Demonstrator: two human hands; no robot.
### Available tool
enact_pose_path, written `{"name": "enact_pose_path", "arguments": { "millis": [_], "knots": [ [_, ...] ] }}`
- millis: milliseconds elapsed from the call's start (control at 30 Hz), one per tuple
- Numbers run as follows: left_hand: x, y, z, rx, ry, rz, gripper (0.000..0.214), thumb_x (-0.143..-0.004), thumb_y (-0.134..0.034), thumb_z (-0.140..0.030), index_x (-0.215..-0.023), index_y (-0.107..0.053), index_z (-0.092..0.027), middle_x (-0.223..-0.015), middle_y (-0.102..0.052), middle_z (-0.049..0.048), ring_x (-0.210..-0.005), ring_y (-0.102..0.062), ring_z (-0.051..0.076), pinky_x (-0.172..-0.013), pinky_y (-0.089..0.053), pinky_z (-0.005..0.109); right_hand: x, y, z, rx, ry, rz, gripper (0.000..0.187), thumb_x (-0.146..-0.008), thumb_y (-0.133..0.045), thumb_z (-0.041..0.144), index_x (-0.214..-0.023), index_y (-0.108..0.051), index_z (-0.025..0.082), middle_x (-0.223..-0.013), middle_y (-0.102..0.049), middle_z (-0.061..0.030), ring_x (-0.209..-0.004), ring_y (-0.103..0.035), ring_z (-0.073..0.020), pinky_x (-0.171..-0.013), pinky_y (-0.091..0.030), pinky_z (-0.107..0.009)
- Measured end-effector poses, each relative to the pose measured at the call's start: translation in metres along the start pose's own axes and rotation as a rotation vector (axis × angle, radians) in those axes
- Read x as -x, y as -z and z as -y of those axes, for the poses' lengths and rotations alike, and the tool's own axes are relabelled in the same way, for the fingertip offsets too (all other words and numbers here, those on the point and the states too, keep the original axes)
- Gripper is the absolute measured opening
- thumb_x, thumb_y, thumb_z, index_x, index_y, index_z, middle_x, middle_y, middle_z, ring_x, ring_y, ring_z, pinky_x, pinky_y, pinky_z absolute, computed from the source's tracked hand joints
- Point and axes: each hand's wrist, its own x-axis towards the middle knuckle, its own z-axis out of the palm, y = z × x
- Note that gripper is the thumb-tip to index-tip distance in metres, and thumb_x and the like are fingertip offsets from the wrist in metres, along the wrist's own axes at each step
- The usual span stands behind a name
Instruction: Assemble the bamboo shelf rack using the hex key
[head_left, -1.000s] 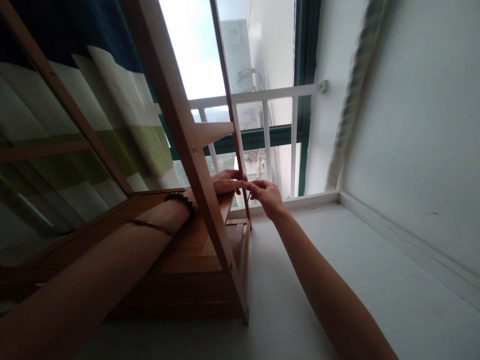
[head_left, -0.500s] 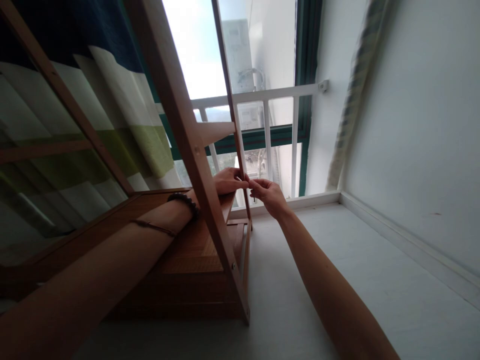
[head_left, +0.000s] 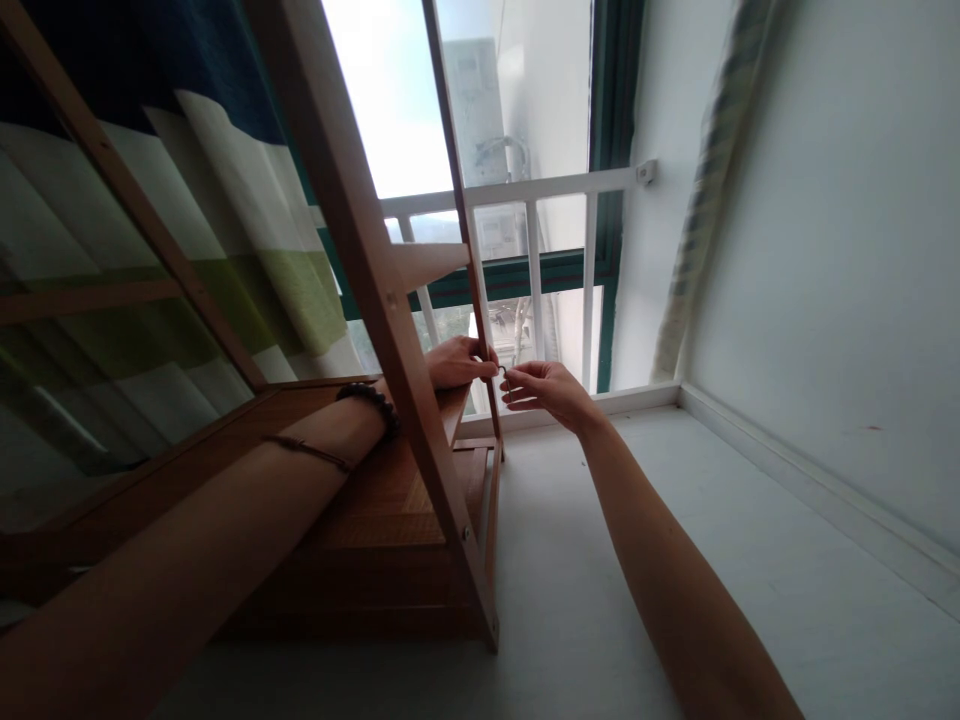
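Note:
My left hand point(head_left: 453, 362) reaches behind the near slanted wooden post point(head_left: 375, 270) of a brown shelf frame. Its fingers are closed around the thinner far post point(head_left: 475, 285). Just right of that post, my right hand point(head_left: 553, 390) pinches a small dark bent hex key point(head_left: 509, 386) between thumb and fingers. The key's short bent end is at the far post, beside my left fingertips. Any screw there is hidden or too small to make out. Beneath my left forearm lies a brown wooden shelf board point(head_left: 375, 500).
A white railing point(head_left: 555, 184) and a green-framed window point(head_left: 609, 120) stand behind the posts. Striped curtains point(head_left: 262, 270) hang at the left. White wall point(head_left: 832, 250) rises on the right above the pale floor point(head_left: 585, 600).
My right hand has shifted slightly right, away from the post, and its fingers have loosened, showing more of the hex key. My left hand stays on the far post.

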Motion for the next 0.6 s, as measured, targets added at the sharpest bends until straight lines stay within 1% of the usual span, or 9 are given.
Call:
{"name": "enact_pose_path", "arguments": {
  "millis": [67,100,200,300,367,467,533,600],
  "knots": [
    [0.0,0.0,0.0,0.021,-0.002,0.013,0.018,-0.063,-0.06,-0.03,-0.071,-0.062,-0.015,-0.066,-0.062,0.0001,-0.067,-0.058,0.014,-0.067,-0.044,0.025,0.0,0.0,0.001,0.082,0.016,0.013,0.019,-0.077,-0.062,0.029,-0.082,-0.06,0.011,-0.075,-0.066,-0.0063,-0.059,-0.064,-0.0118,-0.047,-0.054,-0.021],
    [0.0,-0.001,0.0,0.026,0.001,0.019,0.018,-0.063,-0.06,-0.031,-0.072,-0.062,-0.015,-0.066,-0.062,0.0001,-0.066,-0.058,0.014,-0.066,-0.044,0.025,0.0,-0.001,0.001,0.102,0.024,0.018,0.02,-0.077,-0.061,0.03,-0.082,-0.06,0.011,-0.074,-0.066,-0.0058,-0.058,-0.063,-0.0116,-0.044,-0.053,-0.02],
    [0.0,-0.001,0.0,0.027,0.007,0.018,0.022,-0.063,-0.062,-0.034,-0.073,-0.062,-0.015,-0.066,-0.062,0.0005,-0.065,-0.058,0.014,-0.063,-0.044,0.025,0.0,-0.007,0.003,0.115,0.02,-0.002,0.021,-0.075,-0.064,0.029,-0.083,-0.058,0.01,-0.069,-0.065,-0.005,-0.055,-0.063,-0.0114,-0.048,-0.055,-0.023],
    [0.0,-0.001,0.002,0.018,0.004,0.009,0.024,-0.062,-0.061,-0.036,-0.074,-0.061,-0.015,-0.068,-0.063,0.0011,-0.066,-0.058,0.015,-0.064,-0.044,0.026,0.002,-0.013,0.007,0.088,-0.019,-0.089,0.02,-0.074,-0.066,0.026,-0.081,-0.056,0.01,-0.066,-0.065,-0.0055,-0.052,-0.062,-0.0116,-0.05,-0.056,-0.025],
    [-0.001,0.0,0.005,0.006,-0.015,0.022,0.024,-0.062,-0.061,-0.033,-0.077,-0.061,-0.015,-0.07,-0.063,0.0013,-0.069,-0.058,0.016,-0.066,-0.044,0.027,0.003,-0.018,0.009,0.005,-0.073,-0.134,0.019,-0.075,-0.065,0.024,-0.078,-0.055,0.009,-0.064,-0.064,-0.0051,-0.052,-0.062,-0.0105,-0.049,-0.054,-0.021],
    [-0.001,0.003,0.008,0.007,-0.021,0.059,0.026,-0.061,-0.059,-0.028,-0.083,-0.063,-0.016,-0.074,-0.064,0.0009,-0.073,-0.058,0.016,-0.069,-0.044,0.027,0.003,-0.026,0.011,-0.218,-0.149,-0.171,0.014,-0.077,-0.062,0.02,-0.077,-0.052,0.011,-0.061,-0.061,-0.002,-0.053,-0.06,-0.0075,-0.048,-0.052,-0.015],
    [-0.001,0.004,0.007,0.027,0.006,0.074,0.026,-0.063,-0.056,-0.029,-0.084,-0.064,-0.017,-0.075,-0.065,0.0005,-0.073,-0.058,0.016,-0.07,-0.044,0.027,0.001,-0.028,0.009,-0.32,-0.15,-0.188,0.011,-0.078,-0.061,0.016,-0.078,-0.051,0.012,-0.061,-0.06,-0.0007,-0.052,-0.059,-0.0068,-0.048,-0.052,-0.015],
    [0.0,0.004,0.005,0.041,0.034,0.054,0.025,-0.065,-0.054,-0.032,-0.082,-0.065,-0.017,-0.074,-0.066,0.0006,-0.073,-0.059,0.017,-0.072,-0.044,0.027,-0.001,-0.028,0.007,-0.343,-0.117,-0.185,0.011,-0.077,-0.062,0.014,-0.079,-0.051,0.012,-0.062,-0.062,-0.0012,-0.053,-0.06,-0.0074,-0.051,-0.053,-0.017]
  ]
}}
